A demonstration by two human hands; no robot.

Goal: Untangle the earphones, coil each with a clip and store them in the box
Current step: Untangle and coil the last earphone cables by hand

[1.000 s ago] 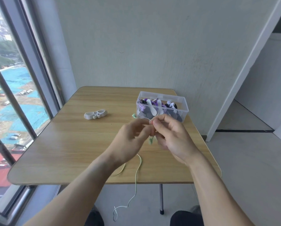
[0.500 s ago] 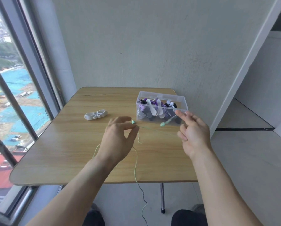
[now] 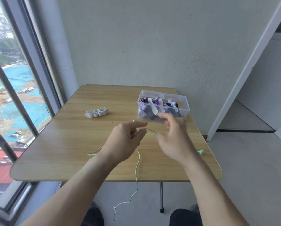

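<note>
A person's left hand [image 3: 126, 141] pinched the mint-green earphone cord [image 3: 137, 167] above the wooden surface [image 3: 68, 144], one earbud [image 3: 133, 120] showing just past its fingertips. The right hand [image 3: 172, 141], blurred in motion, had let go of the second earbud [image 3: 201, 151], which half a second earlier it held up near the box and which now lay on the surface near the right edge. Whether the right hand's fingers, loosely spread, touched the thin strand between the two hands could not be told through the blur.

The cord's long tail ran from under the left hand, over the near edge of the surface and hung toward the floor. The two hands, drawn wide apart a moment before, had come closer together again.

Judged from this, the pair looked largely pulled free of knots and ready for coiling. The white clip [image 3: 96, 113] lay untouched toward the far left, well apart from the hands. The clear box [image 3: 183, 110], already holding clipped purple and dark sets, stood just beyond the right hand.
</note>
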